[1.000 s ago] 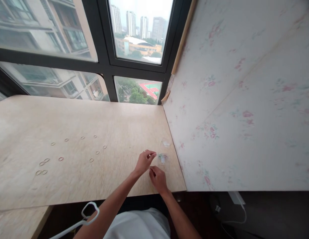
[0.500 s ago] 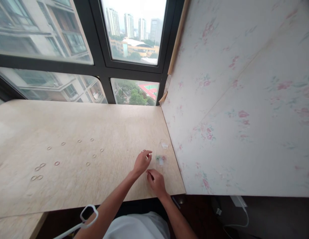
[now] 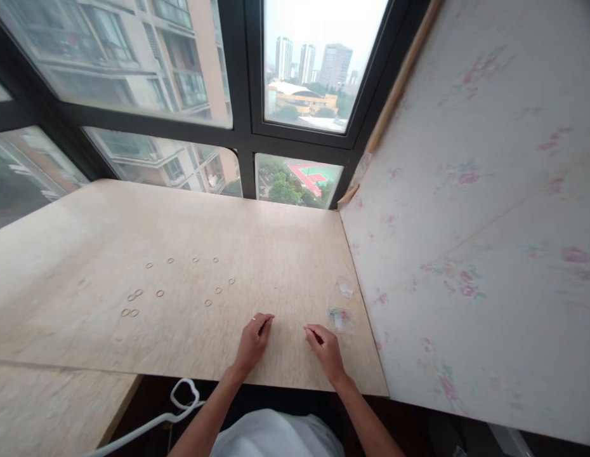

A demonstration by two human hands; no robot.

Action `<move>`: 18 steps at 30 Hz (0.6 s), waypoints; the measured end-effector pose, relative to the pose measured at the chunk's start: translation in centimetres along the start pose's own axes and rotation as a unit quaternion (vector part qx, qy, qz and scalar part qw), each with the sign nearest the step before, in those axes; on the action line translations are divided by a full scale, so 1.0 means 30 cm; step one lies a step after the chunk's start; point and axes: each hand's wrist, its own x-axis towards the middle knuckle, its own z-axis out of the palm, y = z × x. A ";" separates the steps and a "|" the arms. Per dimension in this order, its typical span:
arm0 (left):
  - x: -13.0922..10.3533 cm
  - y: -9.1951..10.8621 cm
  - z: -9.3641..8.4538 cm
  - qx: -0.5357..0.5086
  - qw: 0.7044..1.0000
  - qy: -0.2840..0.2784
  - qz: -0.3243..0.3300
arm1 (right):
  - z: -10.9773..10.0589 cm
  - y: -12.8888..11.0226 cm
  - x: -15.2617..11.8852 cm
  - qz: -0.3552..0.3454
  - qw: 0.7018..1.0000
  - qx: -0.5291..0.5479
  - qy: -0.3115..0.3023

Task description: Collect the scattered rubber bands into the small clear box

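Observation:
My left hand [image 3: 255, 339], with a ring on one finger, is over the front of the beige marble sill [image 3: 276, 254], thumb and fingertips pinched together. My right hand [image 3: 324, 350] is also pinched, a short gap to its right. Whatever either pinch holds is too small to make out. Just right of my right hand lies a clear plastic bag [image 3: 340, 319] with green and pink bits inside. Several thin rings lie spread on the left part of the sill, among them a reddish ring [image 3: 160, 293] and a pale ring [image 3: 208, 303].
Another small clear bag [image 3: 345, 289] lies near the flowered wall [image 3: 466, 254] on the right. Dark-framed windows [image 3: 247, 127] stand behind the sill. A white curved tube [image 3: 166, 417] is below the front edge at the left.
The view has turned left. My left hand has moved left, away from the bag and my right hand, and its fingers have closed together. My right hand remains pinched.

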 end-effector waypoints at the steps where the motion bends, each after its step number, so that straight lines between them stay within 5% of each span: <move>1: -0.007 0.004 -0.001 -0.003 1.000 -0.001 0.007 | 0.012 -0.012 0.018 -0.004 1.000 0.007 -0.005; 9: -0.016 -0.008 -0.003 -0.024 0.999 -0.021 0.024 | 0.220 -0.228 0.228 -0.111 0.993 0.013 -0.040; 14: -0.029 -0.034 0.001 -0.058 0.998 -0.012 0.009 | 0.458 -0.390 0.361 -0.176 0.976 -0.005 -0.131; 18: -0.042 -0.038 -0.008 -0.095 0.995 -0.008 -0.035 | 0.679 -0.515 0.448 -0.226 0.929 -0.134 -0.263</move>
